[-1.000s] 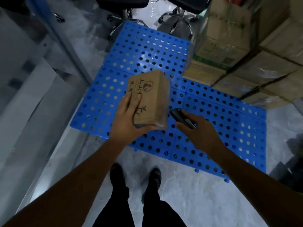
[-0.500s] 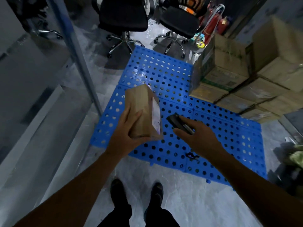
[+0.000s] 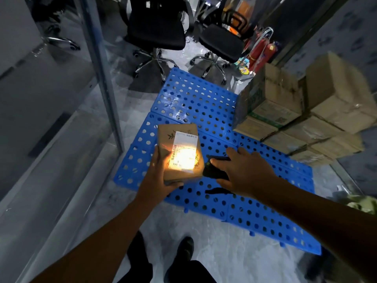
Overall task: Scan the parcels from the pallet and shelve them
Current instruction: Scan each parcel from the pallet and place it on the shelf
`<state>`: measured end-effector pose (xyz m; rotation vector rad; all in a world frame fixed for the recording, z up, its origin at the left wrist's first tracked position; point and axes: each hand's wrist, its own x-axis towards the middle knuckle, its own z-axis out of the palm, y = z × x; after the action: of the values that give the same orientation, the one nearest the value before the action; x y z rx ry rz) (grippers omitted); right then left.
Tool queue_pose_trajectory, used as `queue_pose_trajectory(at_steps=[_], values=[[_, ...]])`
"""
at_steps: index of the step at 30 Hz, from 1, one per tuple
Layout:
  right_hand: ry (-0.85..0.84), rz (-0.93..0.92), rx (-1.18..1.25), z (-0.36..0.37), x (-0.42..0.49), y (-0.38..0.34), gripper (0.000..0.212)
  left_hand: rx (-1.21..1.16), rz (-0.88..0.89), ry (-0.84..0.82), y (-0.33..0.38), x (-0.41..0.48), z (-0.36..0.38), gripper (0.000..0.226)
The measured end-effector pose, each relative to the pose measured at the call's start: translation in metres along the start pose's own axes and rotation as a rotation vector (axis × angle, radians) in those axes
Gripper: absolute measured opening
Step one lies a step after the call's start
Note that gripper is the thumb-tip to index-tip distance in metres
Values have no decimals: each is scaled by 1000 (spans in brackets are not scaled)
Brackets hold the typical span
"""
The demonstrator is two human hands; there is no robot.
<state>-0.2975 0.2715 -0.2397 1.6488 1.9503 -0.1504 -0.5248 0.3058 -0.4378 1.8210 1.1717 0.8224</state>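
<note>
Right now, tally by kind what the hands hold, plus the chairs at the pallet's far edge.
parcel: 1
scanner: 1
black office chairs: 2
Total: 4

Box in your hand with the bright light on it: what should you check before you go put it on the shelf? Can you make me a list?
1. Parcel gripped firmly by the left hand: ok, fingers wrap its near corner.
2. Label turned up toward the scanner: ok.
3. Scanner held in the right hand, its light landing on the label: ok.
4. Scan actually registered: cannot tell, no screen or signal shows.
5. Free spot on the shelf: cannot tell from this view.
</note>
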Motion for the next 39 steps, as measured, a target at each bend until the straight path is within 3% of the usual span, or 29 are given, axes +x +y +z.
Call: queue_pose_trajectory(at_steps=[5,8,14,20,25,29,33,39], values=[[33,-55,-91,-2,-5,13,64,-20,2,-12,-6,2,5,107],[59,-33,-15,8,4,27,64,-69,-16,7,-4,3,5,106],[-6,72,834,56,56,34,52,-212,-106,2,0,-4,-9,99],[86,-82,1116,54,94,0,58,-196,-250,231,33,-29,-47,96],[160,-471,1121,-42,125,-64,51,53,-315,702,89,-63,-130,101],[162,-713,1119,-115,128,-143,47,329,-390,937,111,-106,-191,102],[133,-850,1025,-151,135,-217,46,489,-482,1076,102,-138,-225,99],[70,-836,928,-151,158,-290,43,500,-667,1128,51,-148,-244,107]])
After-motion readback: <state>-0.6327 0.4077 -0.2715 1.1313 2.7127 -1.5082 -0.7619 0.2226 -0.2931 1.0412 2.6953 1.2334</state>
